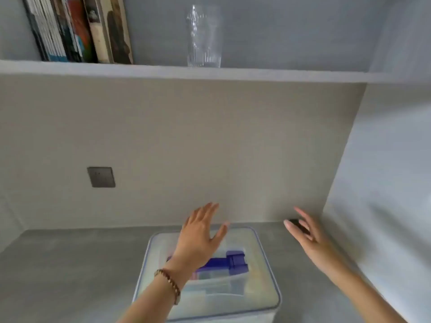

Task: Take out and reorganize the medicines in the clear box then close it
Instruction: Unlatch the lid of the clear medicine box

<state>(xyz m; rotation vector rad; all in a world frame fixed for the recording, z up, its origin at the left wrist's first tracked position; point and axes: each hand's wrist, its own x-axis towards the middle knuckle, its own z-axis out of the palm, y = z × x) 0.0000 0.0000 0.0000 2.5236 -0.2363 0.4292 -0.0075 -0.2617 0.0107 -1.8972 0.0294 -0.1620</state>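
The clear box (263, 283) stands on the grey counter at the bottom middle, its lid with a bluish rim on. Through the lid I make out a dark blue item (233, 262) and pale packets, blurred. My left hand (200, 236) hovers over the box's far left part, fingers spread and straight, a bead bracelet on the wrist. My right hand (307, 234) is raised to the right of the box, fingers spread, holding nothing. A small dark object (294, 222) lies on the counter behind the right fingers.
The grey counter (70, 271) runs to a beige back wall with a metal switch plate (101, 177). A shelf (256, 75) above carries leaning books (81, 31) and a clear ribbed glass (204, 37). A pale side wall closes the right.
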